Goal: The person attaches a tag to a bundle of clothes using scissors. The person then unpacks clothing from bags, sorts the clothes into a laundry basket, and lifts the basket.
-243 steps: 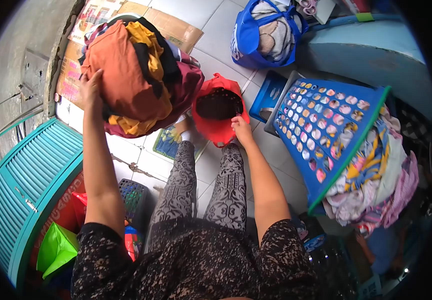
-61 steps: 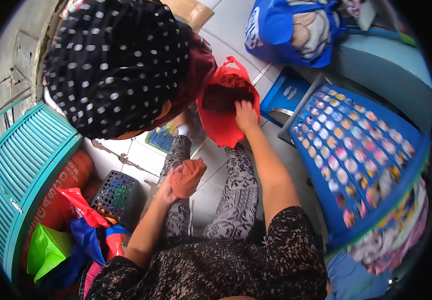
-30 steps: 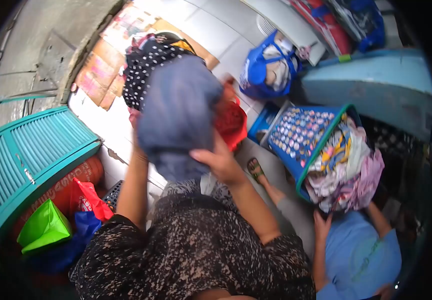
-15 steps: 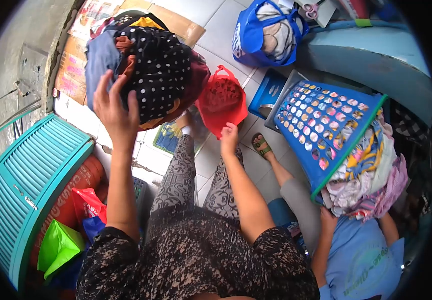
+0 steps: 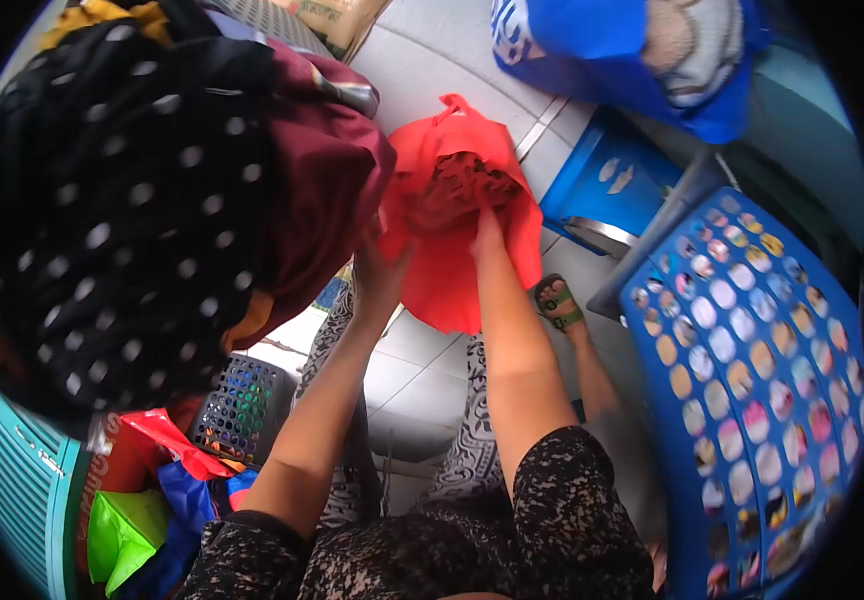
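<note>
A red fabric bag [image 5: 447,285] is in front of me above the tiled floor, its mouth open toward me. Dark red crumpled contents [image 5: 467,185] show inside; I cannot make out what they are. My right hand [image 5: 489,232] reaches into the bag, its fingers hidden by the bag and contents. At the bag's left side is my left hand [image 5: 382,272], smeared by motion, so its grip is unclear. Close on the left bulges a big clothes pile with a black polka-dot cloth [image 5: 152,190] and a maroon cloth [image 5: 322,170].
A blue perforated laundry basket [image 5: 742,390] of clothes stands right, near another person's sandalled foot [image 5: 557,300]. Beyond are a blue bin [image 5: 607,180] and a stuffed blue bag [image 5: 572,45]. A grey basket [image 5: 242,400], green bag [image 5: 127,535] and teal louvred panel [image 5: 27,500] lie left.
My left hand has come down from the clothes pile to the red bag. My right hand has gone from the bag's near edge into it. The view has moved closer to both.
</note>
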